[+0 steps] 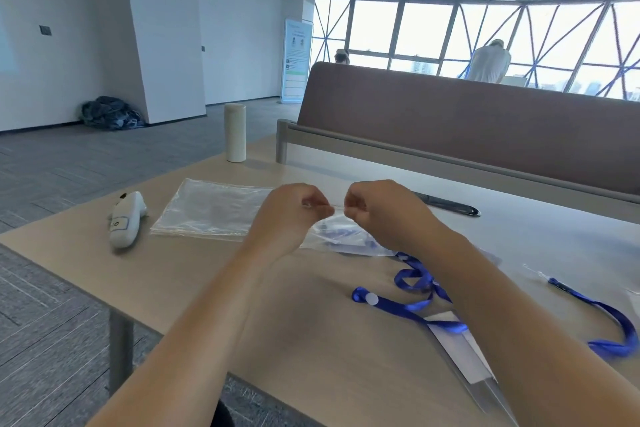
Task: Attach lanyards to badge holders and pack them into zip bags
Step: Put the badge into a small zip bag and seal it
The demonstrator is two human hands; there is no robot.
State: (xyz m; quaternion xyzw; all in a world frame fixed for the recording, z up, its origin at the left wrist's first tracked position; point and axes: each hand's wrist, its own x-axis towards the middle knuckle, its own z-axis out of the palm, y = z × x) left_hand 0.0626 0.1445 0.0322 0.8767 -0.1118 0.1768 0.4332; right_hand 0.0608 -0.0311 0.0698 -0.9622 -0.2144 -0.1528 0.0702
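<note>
My left hand (291,215) and my right hand (377,211) are raised over the table, and both pinch the top edge of a clear zip bag (341,236) between them. Blue lanyard material shows through that bag's plastic. A second clear zip bag (211,208) lies flat to the left. A blue lanyard (391,305) lies loose under my right forearm, across a clear badge holder (464,357). Another blue lanyard (602,312) curls at the right edge.
A white handheld device (124,220) lies at the table's (207,288) left edge. A white bottle (235,132) stands at the far corner. A black pen (446,204) lies by the brown divider panel (485,125). Two people stand at the far windows.
</note>
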